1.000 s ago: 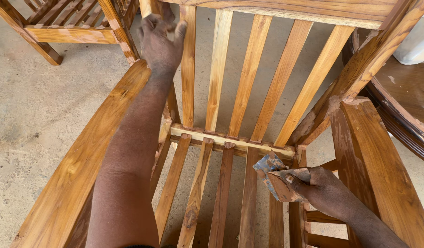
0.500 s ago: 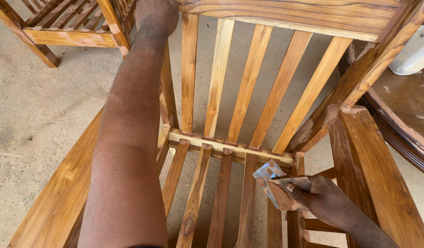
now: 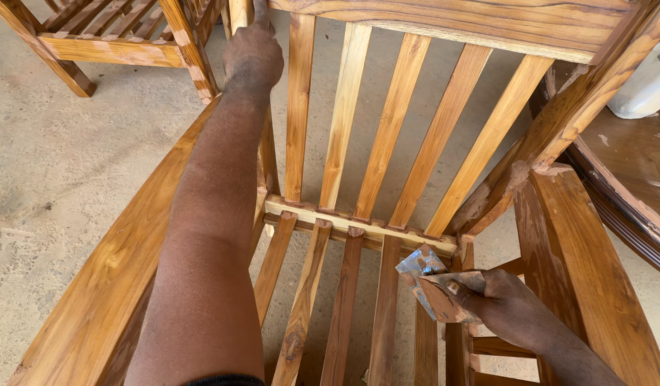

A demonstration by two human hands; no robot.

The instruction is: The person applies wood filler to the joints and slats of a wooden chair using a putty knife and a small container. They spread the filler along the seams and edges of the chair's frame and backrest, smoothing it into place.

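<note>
Looking down on a slatted wooden chair [image 3: 387,179], unfinished teak-looking wood w/ orange grain, sitting on a dusty concrete floor [image 3: 65,164]. Using the chair as the landmark for everything.

Left hand [image 3: 253,57] is stretched out to the far end of the chair, up at the top left of the backrest, fingers curled closed around the upright post there. Forearm runs along the inside of the chair's left armrest [image 3: 115,264], right above it.

Right hand [image 3: 505,307] is down at the near right corner of the seat, just inside the right armrest [image 3: 580,264]. It's pinching a folded piece of sandpaper [image 3: 434,286], thumb on top, fingers under, so closed on the paper. The sandpaper is brownish on the folded side and grey/worn on the flap, and it sits at the right end of the rear seat rail [image 3: 358,221], where the seat slats meet the backrest slats. Can't tell if it's actually pressed against the wood or just above it.

Other stuff: another slatted wooden frame [image 3: 108,36] beyond the chair's left side, and a dark round tabletop [image 3: 630,186] w/ a white container [image 3: 648,86] on it off the chair's right side.
</note>
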